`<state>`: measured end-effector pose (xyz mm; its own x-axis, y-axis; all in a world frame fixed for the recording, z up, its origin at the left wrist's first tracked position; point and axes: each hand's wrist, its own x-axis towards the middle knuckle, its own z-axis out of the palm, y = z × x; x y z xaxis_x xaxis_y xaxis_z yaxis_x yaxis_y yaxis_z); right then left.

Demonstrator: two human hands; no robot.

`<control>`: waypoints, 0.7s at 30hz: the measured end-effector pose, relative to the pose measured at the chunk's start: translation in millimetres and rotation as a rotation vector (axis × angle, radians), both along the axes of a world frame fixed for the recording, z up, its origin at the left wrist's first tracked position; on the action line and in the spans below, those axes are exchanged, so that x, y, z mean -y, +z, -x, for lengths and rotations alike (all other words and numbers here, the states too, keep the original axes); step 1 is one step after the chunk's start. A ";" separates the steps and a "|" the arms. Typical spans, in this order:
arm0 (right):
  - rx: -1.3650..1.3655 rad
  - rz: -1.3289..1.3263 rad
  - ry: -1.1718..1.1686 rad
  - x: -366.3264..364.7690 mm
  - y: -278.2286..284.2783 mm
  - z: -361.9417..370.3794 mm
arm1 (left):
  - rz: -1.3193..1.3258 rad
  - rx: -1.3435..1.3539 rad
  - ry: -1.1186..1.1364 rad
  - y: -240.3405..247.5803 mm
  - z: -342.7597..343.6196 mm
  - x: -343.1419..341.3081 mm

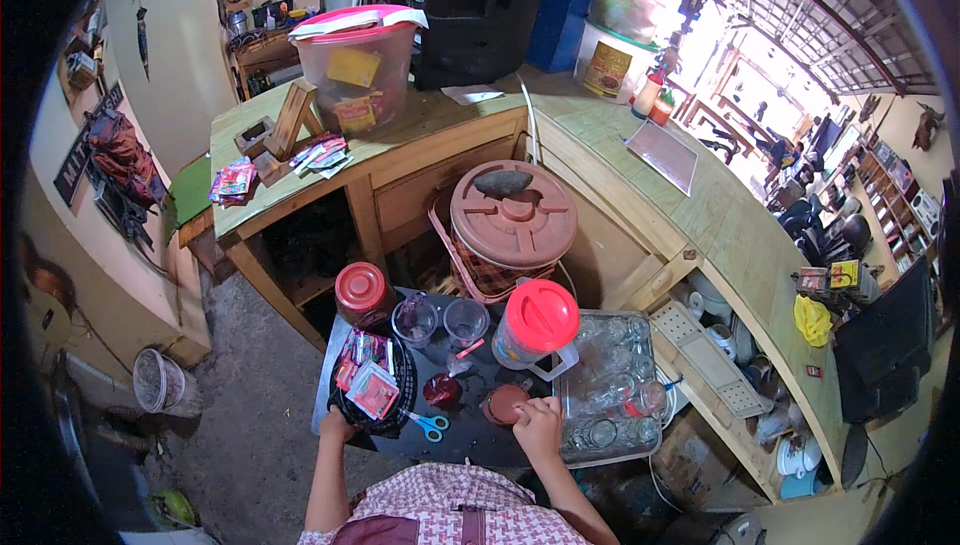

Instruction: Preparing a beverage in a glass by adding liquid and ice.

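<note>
My right hand [540, 427] is closed on the edge of a small round container with a brown lid [506, 404] at the table's front. At the near left, my left hand [337, 425] grips the rim of a black basket [408, 385], its fingers partly hidden. Colourful sachets [374, 388] fill that basket. Beside it lie blue-handled scissors [431, 427] and a dark red bundle in clear plastic [442, 390]. Two clear plastic cups [466, 321] stand behind, next to a red-lidded jar [362, 293]. A pitcher with a red lid [541, 315] stands right of the cups.
A metal tray [646, 343] of clear glasses occupies the table's right side. Behind the table is a large brown lidded bucket [514, 213]. The wooden counter [590, 135] curves around, holding a pink-lidded tub [356, 70] and more sachets [233, 181]. A white bucket [165, 385] stands on the floor at left.
</note>
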<state>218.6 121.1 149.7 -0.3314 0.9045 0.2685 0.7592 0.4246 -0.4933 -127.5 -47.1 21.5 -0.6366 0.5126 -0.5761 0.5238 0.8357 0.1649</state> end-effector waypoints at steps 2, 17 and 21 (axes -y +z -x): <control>-0.033 0.037 0.003 -0.7 -5.8 -1.3 | 0.010 -0.001 -0.001 1.6 -0.3 -1.5; -0.091 0.061 0.010 -0.5 -6.0 1.8 | 0.039 0.009 0.024 -7.0 3.0 -1.3; -0.025 -0.016 0.011 0.5 4.4 5.8 | 0.028 0.007 0.020 -6.9 2.6 0.8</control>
